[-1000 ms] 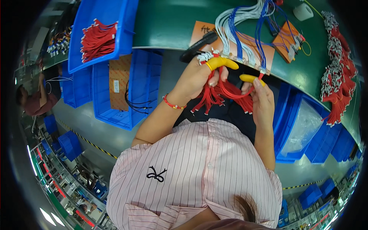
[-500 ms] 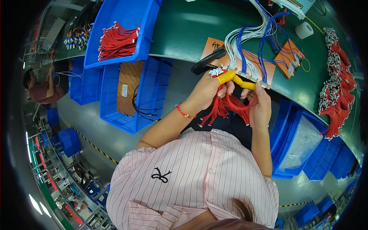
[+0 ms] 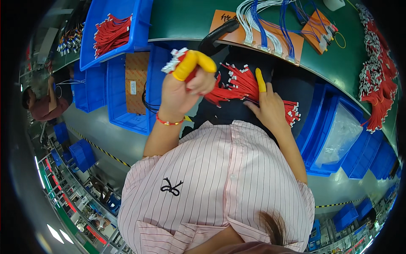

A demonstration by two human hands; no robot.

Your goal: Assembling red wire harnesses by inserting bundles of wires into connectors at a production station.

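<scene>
Head view: left hand (image 3: pixel 184 86) grips red wires (image 3: pixel 172 63); open right hand (image 3: pixel 271 108) touches a pile (image 3: pixel 241 86) on the lap (image 3: pixel 232 113) near the table (image 3: pixel 190 25) edge.

A green bench (image 3: pixel 182 23) crosses the frame's top. 2 orange boards (image 3: pixel 297 47) lie right of top centre; a white roll (image 3: pixel 334 4) and bundled red cables (image 3: pixel 379 95) sit farther right.

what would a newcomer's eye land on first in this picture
Probably the bright yellow finger covers, one seen on the right hand and more on the raised left hand, which grips a bunch of white-tipped red wires. Next, the loose red wires across the dark lap, then the long wire heap on the green bench at far right.
</scene>
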